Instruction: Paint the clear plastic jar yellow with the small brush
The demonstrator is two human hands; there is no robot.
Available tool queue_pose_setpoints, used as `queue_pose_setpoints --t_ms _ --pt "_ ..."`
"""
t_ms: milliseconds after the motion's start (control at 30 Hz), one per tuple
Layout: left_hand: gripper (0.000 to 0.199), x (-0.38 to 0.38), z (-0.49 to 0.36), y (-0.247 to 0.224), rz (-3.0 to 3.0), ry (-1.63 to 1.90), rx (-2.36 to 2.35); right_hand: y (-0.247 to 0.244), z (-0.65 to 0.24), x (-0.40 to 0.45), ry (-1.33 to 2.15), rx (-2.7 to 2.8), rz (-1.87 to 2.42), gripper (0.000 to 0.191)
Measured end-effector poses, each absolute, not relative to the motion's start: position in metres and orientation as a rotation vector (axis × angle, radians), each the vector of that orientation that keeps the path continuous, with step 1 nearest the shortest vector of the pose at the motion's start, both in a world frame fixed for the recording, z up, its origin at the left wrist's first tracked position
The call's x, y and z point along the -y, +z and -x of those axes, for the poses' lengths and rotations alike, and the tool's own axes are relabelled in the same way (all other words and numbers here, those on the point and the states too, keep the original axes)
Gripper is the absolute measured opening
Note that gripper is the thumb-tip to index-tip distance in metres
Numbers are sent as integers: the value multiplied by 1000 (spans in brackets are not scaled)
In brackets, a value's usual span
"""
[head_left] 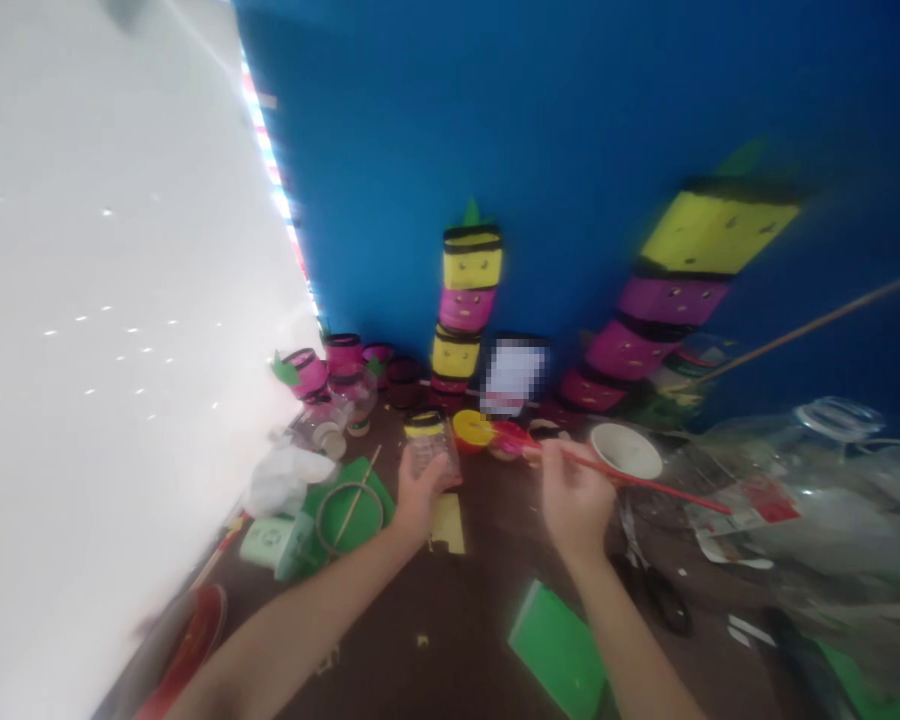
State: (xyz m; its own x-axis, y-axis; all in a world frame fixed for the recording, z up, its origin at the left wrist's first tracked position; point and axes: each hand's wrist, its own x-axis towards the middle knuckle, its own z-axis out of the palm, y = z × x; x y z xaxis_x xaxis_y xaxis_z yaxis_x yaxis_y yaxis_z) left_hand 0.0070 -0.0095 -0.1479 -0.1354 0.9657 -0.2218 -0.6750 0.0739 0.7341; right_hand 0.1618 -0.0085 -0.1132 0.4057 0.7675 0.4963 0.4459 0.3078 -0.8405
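Note:
My left hand (422, 490) is closed around a small clear plastic jar (429, 452) with a yellow band and a dark rim at its top. A long red paintbrush (667, 487) is gripped in my right hand (574, 500), its handle slanting down to the right. The brush's front end points left over a pot of pink paint (508, 440); blur hides whether it touches. Beside that pot, just right of the jar, is a round pot of yellow paint (473, 429). A piece of yellow paper (448, 523) lies below my left hand.
Painted stacks, a short one (461, 300) and a taller one (630, 310), stand against the blue wall. Nearby are a white bowl (626, 452), scissors (656, 590), green paper (559, 645), a tape ring (350, 518) and clear plastic containers (847, 510).

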Motion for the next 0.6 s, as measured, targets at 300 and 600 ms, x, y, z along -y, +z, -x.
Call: queue_pose_setpoints --t_ms 300,600 --pt "50 9 -6 -153 -475 1468 -839 -96 -164 8 779 918 851 27" --pt "48 7 -6 -158 -490 1463 -792 -101 -162 6 872 918 838 27"
